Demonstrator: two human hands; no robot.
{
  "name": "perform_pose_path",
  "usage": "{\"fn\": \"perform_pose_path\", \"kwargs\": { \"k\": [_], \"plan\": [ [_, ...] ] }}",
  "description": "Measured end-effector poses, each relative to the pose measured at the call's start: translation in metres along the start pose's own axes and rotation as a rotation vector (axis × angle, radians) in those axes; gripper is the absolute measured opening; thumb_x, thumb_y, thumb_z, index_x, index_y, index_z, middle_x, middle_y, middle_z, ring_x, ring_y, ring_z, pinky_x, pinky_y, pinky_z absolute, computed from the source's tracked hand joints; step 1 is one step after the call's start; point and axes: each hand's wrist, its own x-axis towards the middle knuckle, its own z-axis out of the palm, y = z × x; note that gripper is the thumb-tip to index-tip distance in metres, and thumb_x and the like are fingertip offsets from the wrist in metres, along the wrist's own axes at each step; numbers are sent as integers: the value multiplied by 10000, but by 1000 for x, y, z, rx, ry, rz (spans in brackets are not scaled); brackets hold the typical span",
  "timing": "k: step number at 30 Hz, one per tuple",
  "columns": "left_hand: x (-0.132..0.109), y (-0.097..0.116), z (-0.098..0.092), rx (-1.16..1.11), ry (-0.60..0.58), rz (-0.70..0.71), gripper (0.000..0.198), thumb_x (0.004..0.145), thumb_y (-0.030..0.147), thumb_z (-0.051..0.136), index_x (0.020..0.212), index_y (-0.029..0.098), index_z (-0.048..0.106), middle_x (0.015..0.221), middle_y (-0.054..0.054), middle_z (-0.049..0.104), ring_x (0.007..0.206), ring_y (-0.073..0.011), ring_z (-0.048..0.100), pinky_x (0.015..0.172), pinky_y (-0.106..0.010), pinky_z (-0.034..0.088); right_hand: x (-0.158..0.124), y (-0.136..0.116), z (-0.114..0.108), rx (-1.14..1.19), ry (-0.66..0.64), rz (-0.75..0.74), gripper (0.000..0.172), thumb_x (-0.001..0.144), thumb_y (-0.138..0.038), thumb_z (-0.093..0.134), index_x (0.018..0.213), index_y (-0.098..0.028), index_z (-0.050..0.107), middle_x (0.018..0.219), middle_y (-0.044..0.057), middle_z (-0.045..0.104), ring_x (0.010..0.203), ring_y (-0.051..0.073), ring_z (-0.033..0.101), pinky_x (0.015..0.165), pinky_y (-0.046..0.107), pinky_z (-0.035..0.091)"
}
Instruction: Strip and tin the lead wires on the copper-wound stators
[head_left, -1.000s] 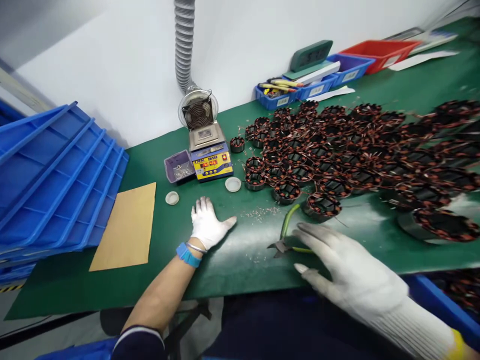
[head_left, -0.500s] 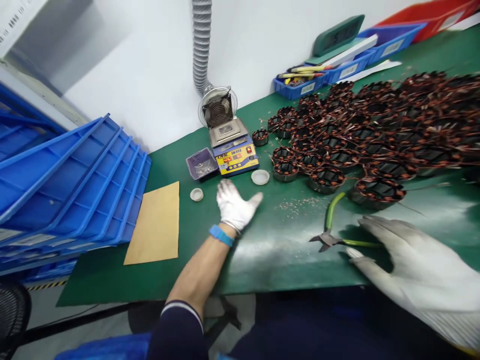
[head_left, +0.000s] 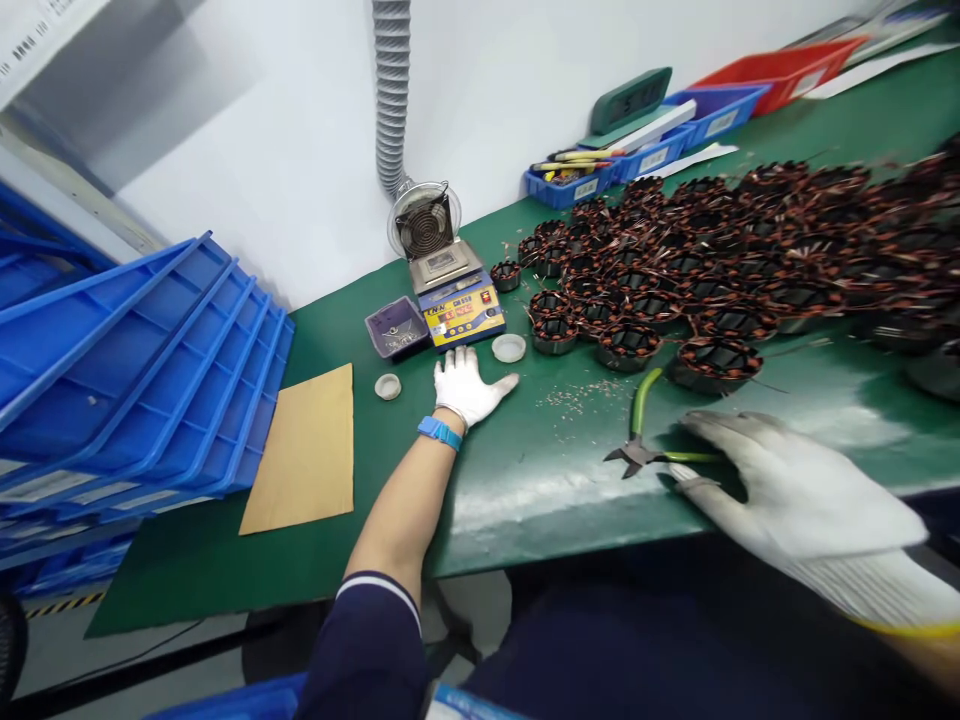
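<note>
Both my hands wear white gloves. My left hand (head_left: 466,385) lies flat and open on the green bench mat (head_left: 525,470), fingers reaching toward the yellow and blue solder pot (head_left: 457,295) just beyond it. My right hand (head_left: 795,485) hovers open over the mat's front edge, its fingertips beside the green-handled cutters (head_left: 641,430), which lie on the mat. A large heap of copper-wound stators (head_left: 720,250) covers the right of the bench, the nearest one (head_left: 712,362) just past the cutters.
Two small white caps (head_left: 508,347) (head_left: 388,386) and a purple tray (head_left: 396,327) sit beside the solder pot. A fume hose (head_left: 394,100) hangs behind. Stacked blue crates (head_left: 127,380) stand left, next to brown card (head_left: 307,450). Blue and red bins (head_left: 652,150) line the wall.
My left hand slid forward across the mat toward the solder pot. My right hand drew back from over the cutters to beside their handles. The view swung about.
</note>
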Motion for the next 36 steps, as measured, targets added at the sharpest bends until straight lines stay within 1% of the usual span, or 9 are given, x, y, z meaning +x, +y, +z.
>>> {"fn": "perform_pose_path", "kwargs": {
  "k": [6, 12, 15, 18, 22, 28, 30, 33, 36],
  "plan": [
    [-38, 25, 8, -13, -40, 188, 1067, 992, 847, 554, 1714, 69, 449, 1838, -230, 411, 1727, -393, 363, 1423, -549, 289, 0, -4, -3, -22, -17, -11, 562, 979, -580, 523, 1366, -225, 723, 1326, 308, 770, 1265, 523, 728, 1128, 682, 582],
    [-68, 60, 8, -113, -76, 363, 1092, 985, 852, 551, 1741, 81, 390, 1854, -221, 382, 1740, -378, 345, 1435, -528, 282, 2, -8, -7, -39, -33, -11, 536, 981, -552, 554, 1359, -223, 745, 1361, 278, 767, 1295, 484, 728, 1167, 627, 579],
    [-86, 50, -9, -130, -94, 224, 1279, 896, 835, 700, 1768, 3, 270, 1879, -285, 265, 1766, -423, 256, 1437, -509, 282, 0, -4, -8, 11, -31, 5, 557, 1003, -530, 539, 1410, -196, 720, 1383, 280, 758, 1318, 477, 719, 1174, 618, 580],
    [-113, 31, -20, -55, -160, 48, 1552, 661, 892, 852, 1767, -14, 248, 1871, -343, 210, 1759, -522, 195, 1428, -632, 265, -2, 8, -12, 25, -64, -2, 556, 1024, -387, 476, 1472, -137, 689, 1411, 278, 748, 1305, 436, 729, 1161, 576, 590],
    [-136, 29, -12, 29, -215, -37, 1617, 565, 953, 837, 1771, 29, 283, 1870, -350, 182, 1752, -565, 165, 1411, -746, 187, 6, 16, -27, -205, -232, -114, 509, 962, -228, 505, 1392, -182, 774, 1168, 221, 813, 1138, 411, 757, 1049, 566, 597],
    [-114, 63, 1, 4, -169, 23, 1567, 635, 1011, 735, 1767, 17, 301, 1870, -344, 200, 1761, -530, 187, 1420, -722, 184, 29, 1, -43, -111, -417, -160, 460, 933, -281, 594, 1328, -179, 808, 1066, 198, 783, 871, 369, 771, 752, 472, 586],
    [-103, 74, 1, -1, -158, 40, 1537, 667, 1017, 706, 1766, 21, 306, 1873, -337, 203, 1764, -517, 193, 1422, -712, 186, 30, -1, -42, -37, -389, -148, 472, 948, -306, 580, 1350, -183, 794, 1139, 190, 792, 869, 337, 786, 731, 443, 610],
    [-91, 91, 3, -3, -136, 69, 1515, 700, 1031, 666, 1766, 16, 307, 1876, -324, 210, 1766, -491, 213, 1423, -686, 202, 29, -2, -44, 85, -322, -147, 476, 967, -313, 550, 1375, -195, 763, 1239, 167, 802, 1035, 305, 806, 897, 425, 666],
    [-79, 109, 5, -14, -125, 84, 1510, 722, 1053, 625, 1772, 20, 293, 1883, -301, 217, 1772, -455, 219, 1431, -647, 205, 34, -6, -58, 407, -107, 44, 438, 924, -358, 633, 1319, -221, 765, 1143, 123, 832, 948, 263, 800, 834, 385, 683]
  ]
}}
